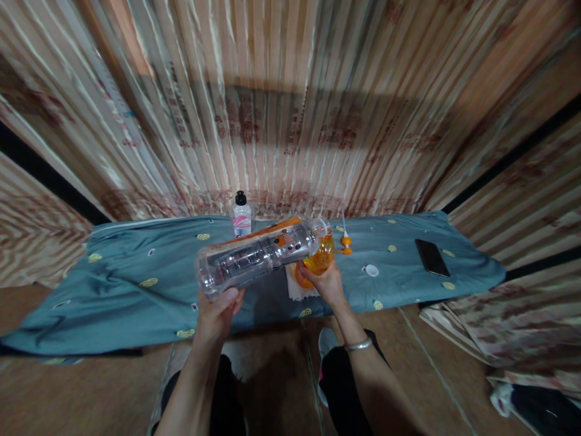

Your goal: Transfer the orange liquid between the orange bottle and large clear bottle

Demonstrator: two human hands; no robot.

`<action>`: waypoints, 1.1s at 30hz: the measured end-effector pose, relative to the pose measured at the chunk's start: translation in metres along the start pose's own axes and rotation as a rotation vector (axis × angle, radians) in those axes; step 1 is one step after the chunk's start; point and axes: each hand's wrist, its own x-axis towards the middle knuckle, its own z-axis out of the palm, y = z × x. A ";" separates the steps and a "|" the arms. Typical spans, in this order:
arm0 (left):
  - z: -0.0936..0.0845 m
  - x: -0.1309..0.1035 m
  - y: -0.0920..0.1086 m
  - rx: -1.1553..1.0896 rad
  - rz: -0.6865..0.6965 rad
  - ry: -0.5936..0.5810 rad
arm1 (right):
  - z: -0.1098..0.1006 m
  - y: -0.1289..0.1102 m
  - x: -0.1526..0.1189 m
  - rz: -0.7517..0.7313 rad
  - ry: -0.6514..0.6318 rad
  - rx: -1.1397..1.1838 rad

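Observation:
My left hand is closed around the base end of a large clear plastic bottle with an orange label. The bottle is tilted, its neck pointing right at the top of an orange bottle. My right hand grips that orange bottle, which stands over a white cloth. Just right of it lies an orange pump top with a thin tube. A round white cap rests further right. How much liquid is in the clear bottle, I cannot tell.
A clear bottle with a black cap stands at the back of the table, which has a teal cloth on it. A black phone lies at the right. Striped curtains hang behind and at the sides.

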 end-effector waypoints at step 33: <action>0.001 0.000 0.001 0.024 -0.003 0.006 | 0.000 0.001 0.002 -0.016 0.004 0.045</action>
